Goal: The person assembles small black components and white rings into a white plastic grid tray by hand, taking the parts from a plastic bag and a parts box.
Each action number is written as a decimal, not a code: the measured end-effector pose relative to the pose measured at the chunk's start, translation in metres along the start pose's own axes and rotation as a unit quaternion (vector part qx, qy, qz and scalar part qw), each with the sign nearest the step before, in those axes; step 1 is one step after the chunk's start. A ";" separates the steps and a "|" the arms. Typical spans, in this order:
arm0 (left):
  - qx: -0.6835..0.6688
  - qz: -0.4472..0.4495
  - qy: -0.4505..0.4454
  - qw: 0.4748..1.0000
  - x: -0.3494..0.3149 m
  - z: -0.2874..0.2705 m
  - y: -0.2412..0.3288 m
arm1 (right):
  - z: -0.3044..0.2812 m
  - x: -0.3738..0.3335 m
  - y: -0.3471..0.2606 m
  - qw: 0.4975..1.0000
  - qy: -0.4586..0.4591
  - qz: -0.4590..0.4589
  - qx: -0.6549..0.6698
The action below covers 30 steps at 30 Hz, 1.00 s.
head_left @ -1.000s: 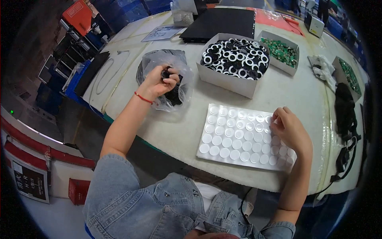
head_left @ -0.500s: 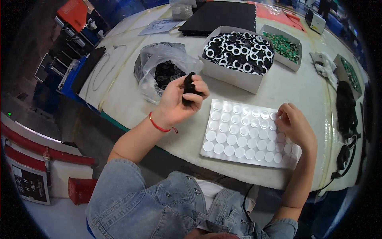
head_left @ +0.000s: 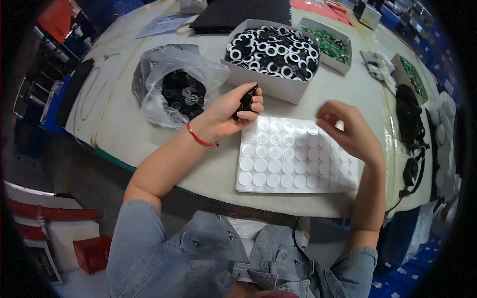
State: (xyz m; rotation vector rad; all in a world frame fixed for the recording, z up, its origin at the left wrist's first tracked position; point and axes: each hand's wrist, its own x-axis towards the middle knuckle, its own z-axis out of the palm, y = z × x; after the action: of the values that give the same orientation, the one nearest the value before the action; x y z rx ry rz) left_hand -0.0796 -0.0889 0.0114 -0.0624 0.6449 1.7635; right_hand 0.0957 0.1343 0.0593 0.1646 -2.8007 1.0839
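My left hand (head_left: pixel 229 113), a red cord round its wrist, is closed round a clump of small black parts (head_left: pixel 245 103) above the sheet's far left corner. On the table lies a white sheet (head_left: pixel 286 166) with rows of round white stickers. Over its far right part hovers my right hand (head_left: pixel 352 133), fingers curled in with thumb and fingertips close together; whatever they may pinch cannot be made out. Left of my left hand, a clear plastic bag (head_left: pixel 154 102) lies open with black round parts (head_left: pixel 183 92) inside.
Beyond the sheet stands a white box (head_left: pixel 278 88) full of black parts with white rings. Trays of green circuit boards (head_left: pixel 328 45) stand at the back and right. A black folder (head_left: pixel 238 17) lies at the back, a black cable (head_left: pixel 420 171) at the right.
My right hand has lifted off the sheet's far right side and curled inward. My left hand still grips the black parts, now tilted more to the right. The whole view has shifted.
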 end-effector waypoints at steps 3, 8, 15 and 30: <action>0.058 -0.012 -0.011 0.998 0.001 0.007 -0.006 | 0.027 0.031 -0.039 0.994 0.023 -0.089 0.054; 0.183 0.052 0.003 0.982 0.001 0.011 -0.016 | 0.058 0.060 -0.046 0.983 0.044 -0.179 -0.023; 0.130 -0.017 -0.103 0.986 -0.015 -0.004 -0.013 | 0.069 0.052 -0.043 0.983 0.045 -0.144 0.101; 0.420 0.070 -0.025 0.904 -0.022 -0.010 -0.017 | 0.078 0.038 -0.021 0.882 0.032 0.178 0.435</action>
State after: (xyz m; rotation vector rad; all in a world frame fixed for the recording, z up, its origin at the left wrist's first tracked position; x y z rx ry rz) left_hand -0.0609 -0.1098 0.0047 0.6343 1.3451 1.4786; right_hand 0.0544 0.0636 0.0225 -0.3121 -2.1066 2.3069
